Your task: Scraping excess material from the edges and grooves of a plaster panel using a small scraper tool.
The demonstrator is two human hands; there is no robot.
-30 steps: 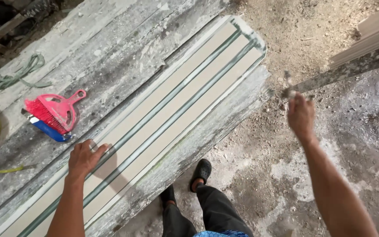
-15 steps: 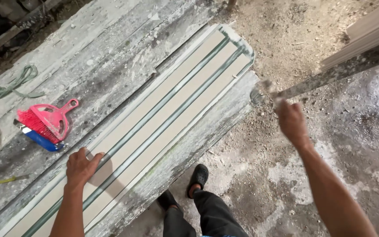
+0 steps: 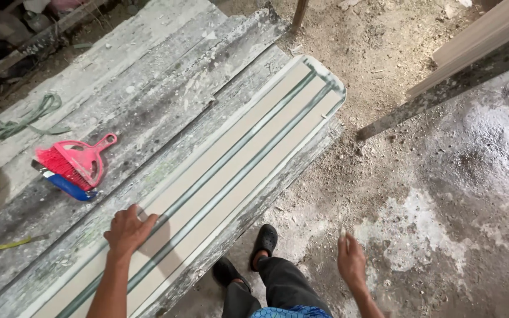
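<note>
A long cream panel (image 3: 231,171) with green stripes is seen lying diagonally across a dusty workbench (image 3: 148,76). The left hand (image 3: 128,229) is pressed flat on it, fingers spread. The right hand (image 3: 351,259), raised at right a second ago, has been lowered to lower centre, loosely open and empty.

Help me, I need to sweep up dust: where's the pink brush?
The pink brush lies left on the dusty workbench, atop a blue-handled tool, beyond the left hand.

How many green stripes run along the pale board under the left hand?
2. Both run lengthwise down the board: one stripe nearer the pink brush, the other stripe nearer the floor-side edge. The left hand covers part of the board.
</note>
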